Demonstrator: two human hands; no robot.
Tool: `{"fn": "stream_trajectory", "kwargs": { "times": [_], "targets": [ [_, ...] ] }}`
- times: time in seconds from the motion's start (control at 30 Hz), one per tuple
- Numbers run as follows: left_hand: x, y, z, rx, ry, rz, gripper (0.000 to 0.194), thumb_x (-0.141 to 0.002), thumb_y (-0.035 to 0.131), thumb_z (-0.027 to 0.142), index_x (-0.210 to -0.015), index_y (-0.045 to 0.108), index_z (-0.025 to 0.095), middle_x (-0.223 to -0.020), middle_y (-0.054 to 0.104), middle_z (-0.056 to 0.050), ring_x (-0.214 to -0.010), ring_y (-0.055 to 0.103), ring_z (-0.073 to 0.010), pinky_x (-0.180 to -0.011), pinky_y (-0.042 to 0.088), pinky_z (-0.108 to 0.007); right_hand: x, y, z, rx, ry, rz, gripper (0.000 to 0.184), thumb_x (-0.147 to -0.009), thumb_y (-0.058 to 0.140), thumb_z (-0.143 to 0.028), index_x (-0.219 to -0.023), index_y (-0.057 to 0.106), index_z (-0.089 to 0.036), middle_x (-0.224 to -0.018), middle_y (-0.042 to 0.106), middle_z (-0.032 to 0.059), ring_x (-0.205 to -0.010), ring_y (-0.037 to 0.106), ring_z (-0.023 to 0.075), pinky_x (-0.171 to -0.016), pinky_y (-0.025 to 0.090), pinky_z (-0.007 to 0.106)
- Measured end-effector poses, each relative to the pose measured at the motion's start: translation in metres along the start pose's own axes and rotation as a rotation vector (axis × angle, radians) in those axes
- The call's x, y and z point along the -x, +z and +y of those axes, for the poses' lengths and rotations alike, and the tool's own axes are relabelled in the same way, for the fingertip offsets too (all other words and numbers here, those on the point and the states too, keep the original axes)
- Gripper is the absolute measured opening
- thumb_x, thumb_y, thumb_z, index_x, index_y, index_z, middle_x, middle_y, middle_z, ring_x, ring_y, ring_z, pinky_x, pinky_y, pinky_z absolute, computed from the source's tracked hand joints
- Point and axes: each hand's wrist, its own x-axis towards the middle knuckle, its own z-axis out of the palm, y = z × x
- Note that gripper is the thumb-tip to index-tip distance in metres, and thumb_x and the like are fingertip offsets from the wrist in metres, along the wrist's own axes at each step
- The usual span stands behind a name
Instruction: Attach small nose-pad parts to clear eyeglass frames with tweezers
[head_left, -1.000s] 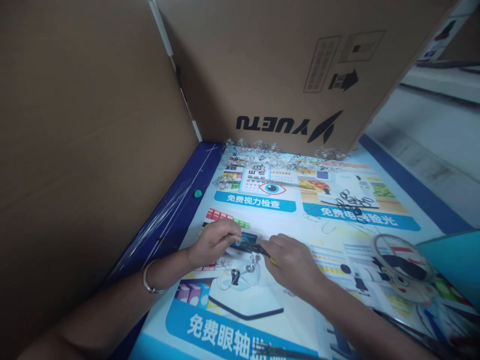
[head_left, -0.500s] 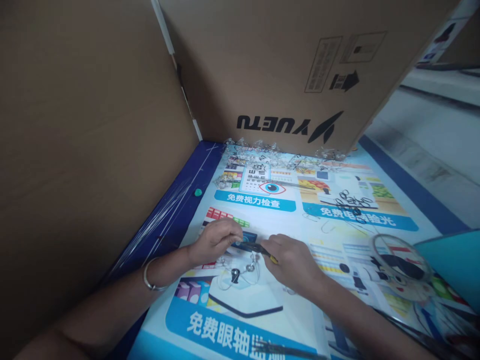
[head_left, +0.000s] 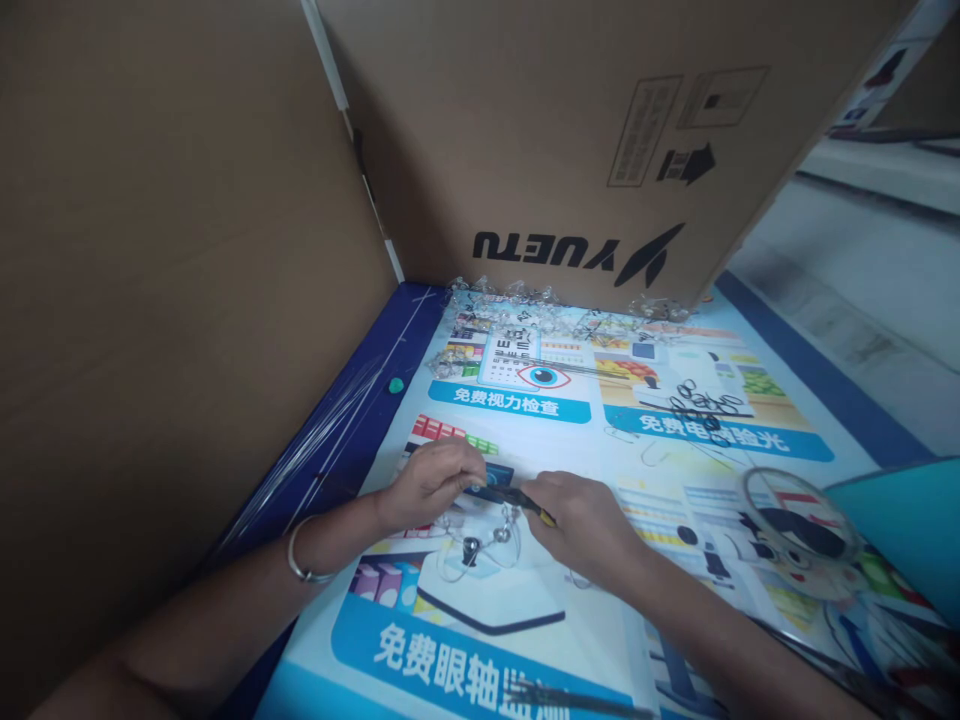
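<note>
Nearest us, a bundle of thin dark strands [head_left: 562, 700] lies on the printed sheet [head_left: 600, 620] that covers the table. Farther in, the beaded wire piece [head_left: 471, 551] sits just below our hands. Our right hand [head_left: 585, 518] has its fingers closed around the pliers [head_left: 516, 495] – yellow shows on the handle – and our left hand [head_left: 431, 485] pinches its fingers together at their tip (what they grip is too small to tell). Beyond lie black rings [head_left: 705, 402], then clear pieces [head_left: 517, 305] along the cardboard [head_left: 525, 150].
</note>
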Motion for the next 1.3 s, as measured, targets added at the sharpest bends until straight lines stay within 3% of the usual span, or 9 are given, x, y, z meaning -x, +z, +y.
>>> {"fn": "stream_trajectory", "kwargs": {
  "times": [0.47,0.67,0.93,1.3],
  "targets": [
    [0.002,0.002,-0.006,0.015,0.074,0.0,0.012,-0.085,0.044,0.013,-0.078,0.054,0.014,-0.072,0.059,-0.005,-0.072,0.054,-0.0139,-0.069,0.044,-0.027,0.0,0.001,0.001,0.013,-0.003,-0.014,0.015,-0.08,0.044,-0.02,-0.084,0.058,-0.021,-0.074,0.06,-0.0002,-0.072,0.055,0.0135,-0.059,0.032,0.023],
    [0.001,0.003,-0.003,0.033,-0.001,0.008,0.015,-0.086,0.042,0.017,-0.077,0.054,0.013,-0.072,0.058,-0.005,-0.071,0.052,-0.0133,-0.068,0.043,-0.026,0.0,0.002,0.0,0.01,0.002,-0.005,0.017,-0.08,0.043,-0.019,-0.085,0.059,-0.02,-0.073,0.06,0.0009,-0.072,0.055,0.0136,-0.061,0.034,0.023],
    [0.002,0.001,-0.008,0.207,-0.147,0.073,0.017,-0.087,0.044,0.02,-0.076,0.055,0.013,-0.072,0.057,-0.005,-0.07,0.053,-0.012,-0.066,0.043,-0.025,0.002,0.009,0.003,-0.046,0.013,0.137,0.021,-0.079,0.045,-0.021,-0.094,0.06,-0.021,-0.079,0.061,0.0022,-0.075,0.055,0.0141,-0.064,0.038,0.024],
    [0.006,0.002,-0.013,0.309,-0.157,0.079,0.014,-0.087,0.045,0.023,-0.079,0.052,0.014,-0.073,0.054,-0.004,-0.07,0.051,-0.0121,-0.067,0.041,-0.026,0.003,0.011,0.005,-0.025,-0.088,0.263,0.022,-0.075,0.047,-0.017,-0.092,0.06,-0.017,-0.075,0.059,0.0033,-0.072,0.053,0.0151,-0.062,0.038,0.025]
  ]
}}
